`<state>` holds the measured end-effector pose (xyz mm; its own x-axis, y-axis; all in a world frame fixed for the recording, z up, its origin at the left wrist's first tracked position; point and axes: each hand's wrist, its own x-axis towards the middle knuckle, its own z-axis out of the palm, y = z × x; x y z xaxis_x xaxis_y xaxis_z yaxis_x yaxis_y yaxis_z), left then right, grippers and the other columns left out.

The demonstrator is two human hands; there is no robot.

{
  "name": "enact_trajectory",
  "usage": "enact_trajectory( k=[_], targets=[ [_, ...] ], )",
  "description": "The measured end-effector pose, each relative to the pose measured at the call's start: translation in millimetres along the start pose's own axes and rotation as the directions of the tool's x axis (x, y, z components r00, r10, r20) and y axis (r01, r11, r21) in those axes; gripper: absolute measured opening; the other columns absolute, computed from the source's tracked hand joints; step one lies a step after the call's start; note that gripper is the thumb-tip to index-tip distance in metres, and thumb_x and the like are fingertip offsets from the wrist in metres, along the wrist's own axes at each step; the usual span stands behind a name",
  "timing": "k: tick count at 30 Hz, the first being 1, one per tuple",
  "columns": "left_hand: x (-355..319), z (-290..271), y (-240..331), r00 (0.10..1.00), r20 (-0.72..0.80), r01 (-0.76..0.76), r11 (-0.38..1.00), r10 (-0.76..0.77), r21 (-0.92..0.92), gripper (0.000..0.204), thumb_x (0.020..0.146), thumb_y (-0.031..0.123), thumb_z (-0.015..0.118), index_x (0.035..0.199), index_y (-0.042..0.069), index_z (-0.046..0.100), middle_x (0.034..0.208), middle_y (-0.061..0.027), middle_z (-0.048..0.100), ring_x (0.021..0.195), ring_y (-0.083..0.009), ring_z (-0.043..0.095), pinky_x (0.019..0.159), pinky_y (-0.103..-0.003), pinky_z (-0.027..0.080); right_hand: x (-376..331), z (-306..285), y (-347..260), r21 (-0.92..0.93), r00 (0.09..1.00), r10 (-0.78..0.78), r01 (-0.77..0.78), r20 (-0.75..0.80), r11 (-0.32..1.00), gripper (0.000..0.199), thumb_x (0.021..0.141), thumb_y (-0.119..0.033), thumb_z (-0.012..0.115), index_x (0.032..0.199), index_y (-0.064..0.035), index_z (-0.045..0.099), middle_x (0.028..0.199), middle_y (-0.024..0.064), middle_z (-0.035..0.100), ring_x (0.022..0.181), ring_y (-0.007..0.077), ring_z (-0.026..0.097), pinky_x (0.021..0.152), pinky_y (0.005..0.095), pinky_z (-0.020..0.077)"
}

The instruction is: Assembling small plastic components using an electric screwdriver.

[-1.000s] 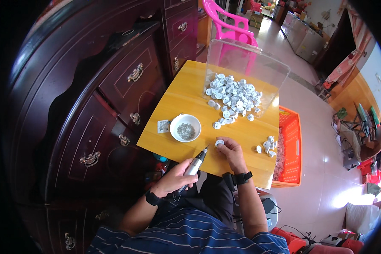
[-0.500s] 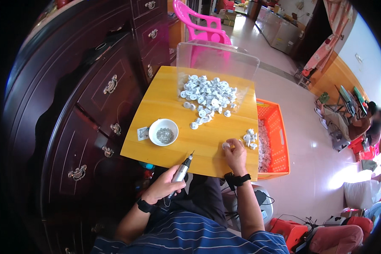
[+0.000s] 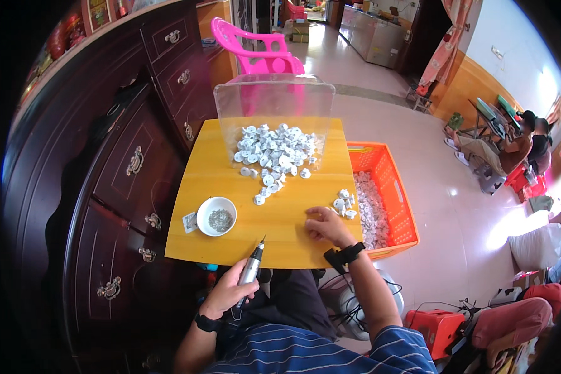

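Note:
My left hand (image 3: 229,292) is wrapped round a silver and black electric screwdriver (image 3: 250,272), its thin bit pointing up and away over the table's near edge. Near the front right of the yellow wooden table (image 3: 255,232), my right hand (image 3: 328,227) has its fingers curled inward; whatever they may hold is hidden. Beyond it lies a small group of white plastic parts (image 3: 344,204). A white bowl (image 3: 203,223) of tiny metal pieces, perhaps screws, stands at the left. Many more white parts (image 3: 274,148) are heaped at the back, some spilling forward.
A clear plastic bin (image 3: 274,93) stands tipped behind the heap. Right of the table is an orange crate (image 3: 400,215) full of small pale parts. Dark drawers (image 3: 131,162) line the left, a pink chair (image 3: 258,50) stands behind, and other people sit at the right.
The whole view has shifted, with the table now lower and further left. The white part seen at my right fingertips earlier is no longer visible. My left hand keeps the screwdriver.

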<state>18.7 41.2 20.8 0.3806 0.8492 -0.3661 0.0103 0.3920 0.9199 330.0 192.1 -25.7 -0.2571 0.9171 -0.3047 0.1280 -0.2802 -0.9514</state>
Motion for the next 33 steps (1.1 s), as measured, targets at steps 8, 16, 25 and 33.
enact_trajectory(
  k=[8,16,25,33],
  targets=[
    [5,4,0,0.999,-0.014,0.041,0.999,-0.041,-0.004,0.067,0.091,0.007,0.068,0.150,0.003,0.037,0.088,-0.0024,0.059,0.072,-0.0099,0.060,0.064,-0.024,0.052,54,-145,16,-0.195,0.860,-0.122,0.027,-0.495,0.980,0.052,0.085,-0.014,0.072,0.133,-0.0004,0.056,0.085,0.0137,0.072,0.062,0.0169,0.069,0.054,0.0298,0.0543],
    [0,8,-5,0.998,-0.031,0.056,0.998,-0.056,-0.014,0.069,0.090,0.008,0.070,0.151,0.003,0.037,0.091,-0.0030,0.059,0.073,-0.0101,0.060,0.064,-0.024,0.052,52,-123,7,-0.404,0.783,-0.428,0.248,-0.451,0.880,0.031,0.085,-0.015,0.071,0.113,-0.0017,0.071,0.098,0.0127,0.075,0.090,0.0229,0.073,0.082,0.0341,0.0567],
    [22,2,-10,0.997,-0.021,-0.069,0.997,0.070,0.047,0.056,0.092,0.013,0.069,0.141,0.004,0.045,0.094,-0.0046,0.062,0.075,-0.0126,0.063,0.067,-0.025,0.054,-81,60,-159,0.495,0.753,-0.617,0.457,0.226,0.739,0.014,0.096,-0.009,0.069,0.109,-0.0025,0.067,0.106,0.0051,0.069,0.095,0.0135,0.065,0.086,0.0282,0.0513],
    [67,0,-4,0.991,-0.079,-0.082,0.965,0.105,0.248,0.064,0.084,0.008,0.073,0.142,0.004,0.046,0.083,-0.0013,0.059,0.067,-0.0096,0.058,0.057,-0.027,0.051,-190,124,-254,0.848,-0.032,-0.907,0.370,0.420,0.380,0.031,0.089,-0.028,0.079,0.096,0.0000,0.068,0.081,0.0048,0.067,0.071,0.0131,0.067,0.059,0.0248,0.0489]
  ],
)
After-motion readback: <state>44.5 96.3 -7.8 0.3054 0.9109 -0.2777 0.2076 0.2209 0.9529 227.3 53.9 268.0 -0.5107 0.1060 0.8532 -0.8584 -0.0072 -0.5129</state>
